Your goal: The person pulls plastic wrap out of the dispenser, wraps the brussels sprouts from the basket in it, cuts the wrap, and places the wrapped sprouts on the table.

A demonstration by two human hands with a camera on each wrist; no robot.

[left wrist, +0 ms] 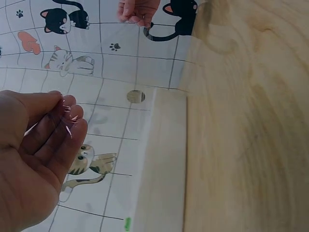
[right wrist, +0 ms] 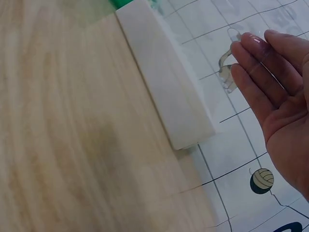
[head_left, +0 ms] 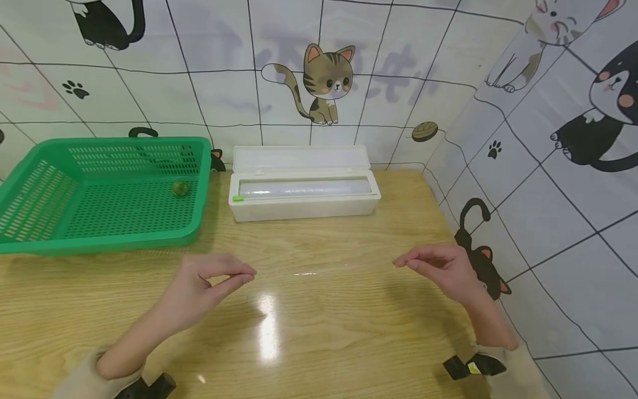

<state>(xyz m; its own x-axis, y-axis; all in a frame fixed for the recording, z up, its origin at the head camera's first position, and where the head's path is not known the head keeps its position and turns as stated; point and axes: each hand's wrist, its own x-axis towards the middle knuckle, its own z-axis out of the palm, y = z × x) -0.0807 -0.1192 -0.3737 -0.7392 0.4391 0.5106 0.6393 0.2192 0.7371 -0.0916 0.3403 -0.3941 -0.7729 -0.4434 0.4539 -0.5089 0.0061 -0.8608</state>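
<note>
Between the two hands stretches a sheet of clear plastic film (head_left: 305, 274), nearly invisible except for a few glints. The left hand (head_left: 206, 288) pinches one edge between thumb and fingertips; shiny creases of the film show at those fingers in the left wrist view. At the other side, the right hand (head_left: 438, 271) pinches the film with thumb and forefinger. Beyond the hands stands a white cling film dispenser box (head_left: 304, 210), its lid (head_left: 301, 159) raised. Inside lies a roll of film (head_left: 304, 188), and a small green slider (head_left: 238, 198) sits at its left end.
A green plastic basket (head_left: 124, 244) stands at the back left, holding one small round green item (head_left: 180, 188). The wooden table (head_left: 339, 343) reflects a bright light. Cat-patterned wall covering (head_left: 209, 100) borders the table at the back and right.
</note>
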